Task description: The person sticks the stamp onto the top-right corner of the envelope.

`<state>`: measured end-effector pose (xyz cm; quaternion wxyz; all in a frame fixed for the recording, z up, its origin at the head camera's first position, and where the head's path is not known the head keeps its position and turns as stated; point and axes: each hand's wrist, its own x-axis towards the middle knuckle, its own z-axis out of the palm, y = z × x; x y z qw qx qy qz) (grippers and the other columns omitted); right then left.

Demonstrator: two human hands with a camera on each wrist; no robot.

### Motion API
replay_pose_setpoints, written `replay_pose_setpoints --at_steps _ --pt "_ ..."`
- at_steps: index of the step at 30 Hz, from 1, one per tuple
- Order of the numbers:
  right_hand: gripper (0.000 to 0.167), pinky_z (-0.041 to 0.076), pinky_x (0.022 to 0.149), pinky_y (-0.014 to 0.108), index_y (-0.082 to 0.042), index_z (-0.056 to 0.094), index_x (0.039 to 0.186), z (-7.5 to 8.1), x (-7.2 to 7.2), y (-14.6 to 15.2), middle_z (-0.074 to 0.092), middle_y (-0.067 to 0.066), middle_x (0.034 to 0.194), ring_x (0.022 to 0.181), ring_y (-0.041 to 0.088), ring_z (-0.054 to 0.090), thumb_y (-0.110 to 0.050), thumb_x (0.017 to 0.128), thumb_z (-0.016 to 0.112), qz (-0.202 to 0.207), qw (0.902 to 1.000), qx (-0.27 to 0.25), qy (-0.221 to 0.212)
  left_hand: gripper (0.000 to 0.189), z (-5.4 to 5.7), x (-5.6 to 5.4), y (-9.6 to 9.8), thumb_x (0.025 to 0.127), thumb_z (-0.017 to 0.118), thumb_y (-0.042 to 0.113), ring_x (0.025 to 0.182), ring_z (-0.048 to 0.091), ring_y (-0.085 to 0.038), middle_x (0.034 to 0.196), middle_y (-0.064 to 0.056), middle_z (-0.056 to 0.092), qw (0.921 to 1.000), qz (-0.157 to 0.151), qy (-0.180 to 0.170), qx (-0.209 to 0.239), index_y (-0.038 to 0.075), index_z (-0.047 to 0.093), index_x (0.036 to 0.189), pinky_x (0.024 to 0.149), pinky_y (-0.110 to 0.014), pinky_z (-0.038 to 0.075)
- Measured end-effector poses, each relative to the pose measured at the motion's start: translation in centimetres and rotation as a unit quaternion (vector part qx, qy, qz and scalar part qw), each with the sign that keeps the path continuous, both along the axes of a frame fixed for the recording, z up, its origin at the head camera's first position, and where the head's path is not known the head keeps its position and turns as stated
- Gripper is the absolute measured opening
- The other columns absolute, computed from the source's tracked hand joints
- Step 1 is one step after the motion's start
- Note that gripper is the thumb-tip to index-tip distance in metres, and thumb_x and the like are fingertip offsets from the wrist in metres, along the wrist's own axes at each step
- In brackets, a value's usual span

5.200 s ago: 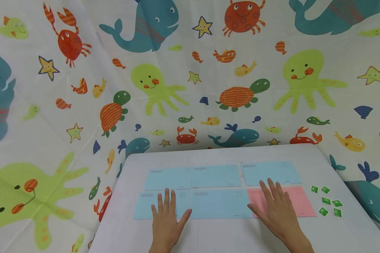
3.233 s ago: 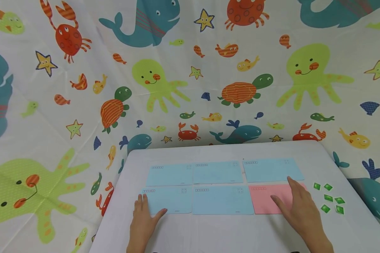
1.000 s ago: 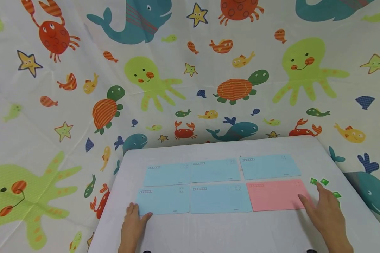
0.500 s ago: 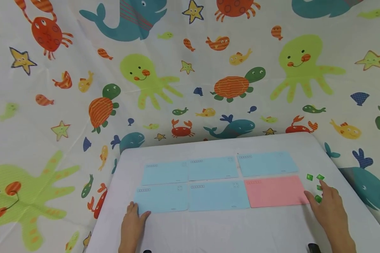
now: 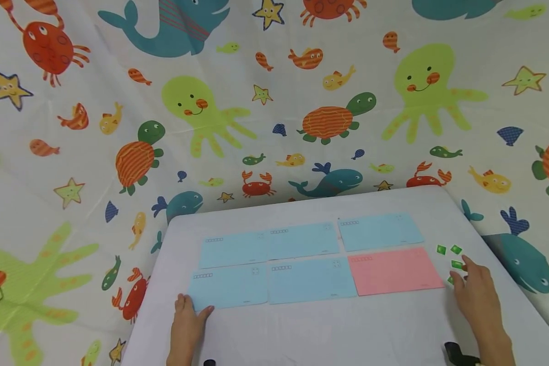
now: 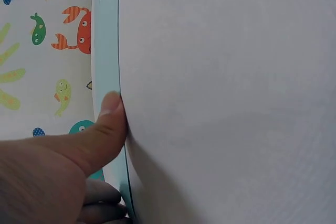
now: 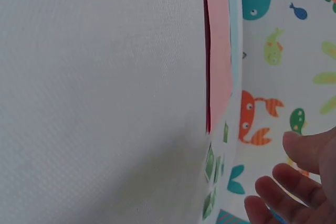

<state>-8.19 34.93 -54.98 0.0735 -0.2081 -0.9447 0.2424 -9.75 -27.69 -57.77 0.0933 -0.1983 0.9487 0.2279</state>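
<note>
Blue envelopes lie in two rows on the white table, several in all, with one pink envelope (image 5: 395, 272) at the front right. My left hand (image 5: 185, 325) rests by the lower left corner of the front-left blue envelope (image 5: 229, 287); in the left wrist view its thumb (image 6: 111, 108) lies at the envelope's near edge. My right hand (image 5: 478, 297), fingers loosely bent, hovers over the green gem-shaped pieces (image 5: 456, 265) right of the pink envelope. It partly covers them in the head view. In the right wrist view no piece shows between its fingers.
The white table (image 5: 320, 335) ends at a rounded back edge. Behind and beside it hangs a curtain (image 5: 238, 30) printed with sea animals. Dark strap ends (image 5: 457, 353) show near the wrists.
Both hands were spread over the envelopes; the left has drawn back to the left corner, the right has moved right to the green pieces. The head view has tilted. Envelopes stay in place.
</note>
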Motion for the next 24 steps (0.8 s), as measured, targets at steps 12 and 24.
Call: replay_pose_setpoints --at_steps 12,24 --pt "0.058 0.039 0.101 0.070 0.010 0.020 0.153 -0.4 0.2 1.1 0.031 0.040 0.130 0.116 0.054 0.037 -0.008 0.105 0.046 -0.013 0.9989 -0.034 -0.028 0.094 -0.2 -0.2 -0.4 0.089 0.076 0.029 0.146 0.015 -0.056 0.155 -0.043 0.011 0.9999 0.009 0.005 0.001 -0.025 0.023 0.144 0.118 -0.062 0.021" --pt "0.055 0.038 0.104 0.069 0.015 0.025 0.149 -1.0 -0.1 1.9 0.028 0.042 0.134 0.121 0.055 0.034 -0.009 0.104 0.046 -0.034 0.9949 -0.052 -0.080 0.093 -0.6 -0.2 -0.8 0.088 0.077 0.026 0.146 0.016 -0.055 0.156 -0.041 0.013 0.9998 0.016 0.010 0.012 -0.024 0.024 0.145 0.118 -0.062 0.021"
